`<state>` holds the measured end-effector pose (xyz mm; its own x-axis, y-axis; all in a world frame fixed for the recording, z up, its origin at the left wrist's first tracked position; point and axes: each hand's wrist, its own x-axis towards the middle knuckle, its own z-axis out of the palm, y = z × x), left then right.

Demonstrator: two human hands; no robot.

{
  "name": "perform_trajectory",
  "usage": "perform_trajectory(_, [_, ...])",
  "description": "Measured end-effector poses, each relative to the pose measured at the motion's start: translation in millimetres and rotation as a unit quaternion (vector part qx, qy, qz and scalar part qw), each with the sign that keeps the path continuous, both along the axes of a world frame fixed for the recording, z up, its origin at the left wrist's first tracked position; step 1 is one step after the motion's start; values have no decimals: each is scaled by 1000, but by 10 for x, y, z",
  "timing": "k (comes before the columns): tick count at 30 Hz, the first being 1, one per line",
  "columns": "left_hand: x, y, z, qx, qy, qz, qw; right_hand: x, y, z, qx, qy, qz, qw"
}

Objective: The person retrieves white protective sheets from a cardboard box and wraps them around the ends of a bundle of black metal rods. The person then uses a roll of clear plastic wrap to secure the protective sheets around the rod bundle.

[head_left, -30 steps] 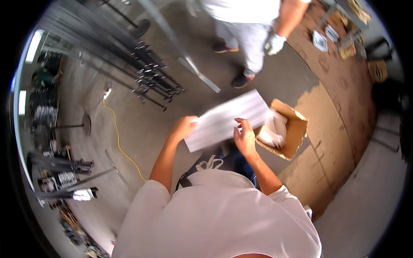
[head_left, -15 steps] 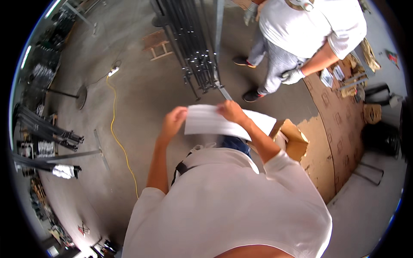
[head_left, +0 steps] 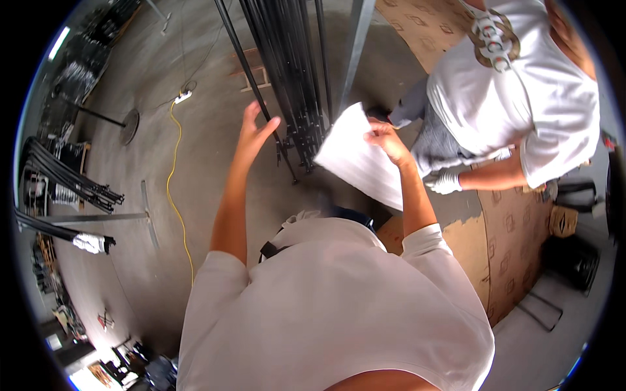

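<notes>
A white flexible sheet (head_left: 365, 159), perhaps foam wrap, hangs from my right hand (head_left: 389, 140), its fingers closed on the upper edge. The sheet tilts, one corner pointing up and its lower part reaching toward my waist. To the left, my left hand (head_left: 253, 133) is raised with fingers apart and nothing in it. It is close to a thin black rod (head_left: 248, 65) at the side of a standing bundle of long black metal rods (head_left: 287, 72). I cannot tell whether the hand touches that rod.
A person in a white shirt (head_left: 495, 98) and gloves stands close at right. Cardboard (head_left: 515, 241) covers the floor there. A yellow cable (head_left: 171, 176) runs along the floor at left to a white power strip (head_left: 183, 97). More black rods (head_left: 72, 179) rest on a metal rack at far left.
My left hand has let go of the sheet and moved up toward the rods. My right hand has carried the sheet up and right. The other person appears nearer.
</notes>
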<state>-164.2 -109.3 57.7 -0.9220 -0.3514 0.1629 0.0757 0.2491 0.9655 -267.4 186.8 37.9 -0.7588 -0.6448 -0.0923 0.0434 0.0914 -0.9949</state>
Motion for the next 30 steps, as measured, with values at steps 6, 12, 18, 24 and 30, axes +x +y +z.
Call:
perform_trajectory(6, [-435, 9, 176, 156, -7, -38, 987, -547, -446, 102, -258, -55, 132, 955])
perform_trajectory(12, [-361, -85, -4, 83, -34, -16, 996, -641, -999, 355, -190, -72, 169, 965])
perform_trajectory(18, [-183, -283, -120, 116, -49, -22, 992, -525, -1155, 418, -179, -68, 145, 971])
perform_trajectory(24, [-251, -402, 215, 132, -60, -191, 971, -395, -1237, 341, -252, -124, 138, 950])
perform_trajectory(30, [-284, -477, 203, 131, -30, -118, 984, 27, -1387, 417, -192, -118, 88, 970])
